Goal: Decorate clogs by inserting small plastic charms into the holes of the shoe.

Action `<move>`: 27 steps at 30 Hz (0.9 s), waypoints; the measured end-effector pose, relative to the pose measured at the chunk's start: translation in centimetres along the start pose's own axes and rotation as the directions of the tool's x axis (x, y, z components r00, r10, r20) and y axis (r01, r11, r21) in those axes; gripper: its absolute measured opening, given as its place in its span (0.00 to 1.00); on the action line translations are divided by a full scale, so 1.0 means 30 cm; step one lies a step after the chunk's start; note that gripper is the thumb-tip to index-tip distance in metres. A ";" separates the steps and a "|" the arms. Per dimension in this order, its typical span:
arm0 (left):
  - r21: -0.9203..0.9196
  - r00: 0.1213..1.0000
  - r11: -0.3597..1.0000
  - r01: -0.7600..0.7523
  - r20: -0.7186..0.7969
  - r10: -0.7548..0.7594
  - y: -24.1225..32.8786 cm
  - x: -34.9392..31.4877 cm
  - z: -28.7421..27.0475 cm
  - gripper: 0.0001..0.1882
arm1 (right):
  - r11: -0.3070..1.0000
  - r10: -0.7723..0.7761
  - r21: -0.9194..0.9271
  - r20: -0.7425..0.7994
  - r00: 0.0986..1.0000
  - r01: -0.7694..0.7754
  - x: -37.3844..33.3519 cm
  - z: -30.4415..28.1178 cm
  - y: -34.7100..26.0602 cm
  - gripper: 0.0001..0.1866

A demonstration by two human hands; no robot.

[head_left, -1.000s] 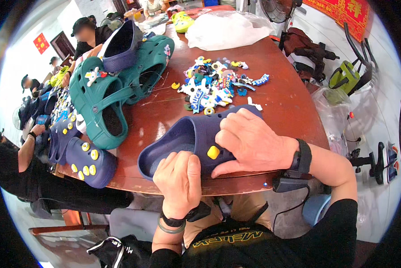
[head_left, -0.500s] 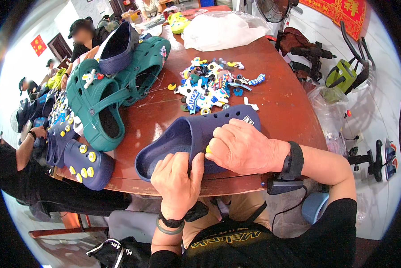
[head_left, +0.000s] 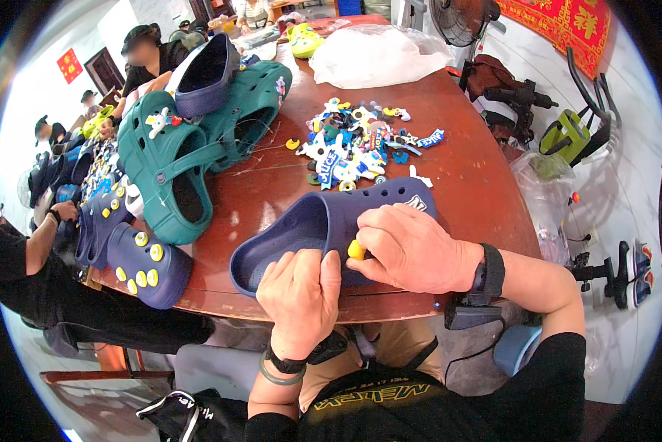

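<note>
A navy foam clog point(head_left: 281, 230) lies sideways before me at the table's near edge, its heel to the left and holed toe to the right. A pale charm with dark marks sits on the toe. My left hand point(head_left: 299, 298) is closed over the near rim of the clog, fingers curled inside the opening. My right hand point(head_left: 423, 250) is over the upper, thumb and fingers pinching a small yellow shoe charm point(head_left: 356, 250) close to the clog's near side. Just beyond the toe lies a pile of loose shoe charms point(head_left: 360, 147) in mixed colours.
Green clogs point(head_left: 165, 173) with a navy clog point(head_left: 209, 77) on top stand to the left. Beside them are navy clogs point(head_left: 158, 283) with round yellow charms. A white plastic bag point(head_left: 379, 55) lies at the far side of the red table point(head_left: 467, 147). A co-worker sits at the left.
My right hand has shifted slightly right and down, and more of the yellow charm now shows at its fingertips. My left hand keeps hold of the clog. The whole view has shifted slightly.
</note>
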State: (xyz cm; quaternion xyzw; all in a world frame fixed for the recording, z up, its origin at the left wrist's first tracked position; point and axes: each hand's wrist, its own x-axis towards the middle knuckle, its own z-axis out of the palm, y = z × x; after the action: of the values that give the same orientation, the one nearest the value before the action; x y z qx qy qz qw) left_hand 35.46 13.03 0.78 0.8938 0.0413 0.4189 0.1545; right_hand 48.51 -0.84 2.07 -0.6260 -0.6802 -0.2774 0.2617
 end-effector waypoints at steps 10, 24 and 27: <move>-0.001 1.000 1.000 -0.002 -0.010 0.002 0.003 -0.002 0.007 0.15 | 0.994 -0.060 0.089 -0.016 0.998 0.061 0.004 -0.008 -0.006 0.13; 0.019 1.000 1.000 0.011 0.006 -0.011 0.006 -0.005 0.004 0.16 | 0.948 0.090 0.282 0.211 0.973 -0.149 0.032 -0.041 -0.003 0.19; 0.013 1.000 1.000 0.011 0.007 -0.011 0.009 -0.001 0.003 0.16 | 0.959 0.050 0.260 0.245 0.968 -0.116 0.031 -0.042 0.001 0.19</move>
State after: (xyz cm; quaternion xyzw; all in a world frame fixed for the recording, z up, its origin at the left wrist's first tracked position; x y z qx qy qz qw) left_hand 35.49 12.74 0.79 0.8960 0.0484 0.4147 0.1510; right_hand 48.49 -1.05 3.62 -0.6407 -0.7110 -0.0937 0.2740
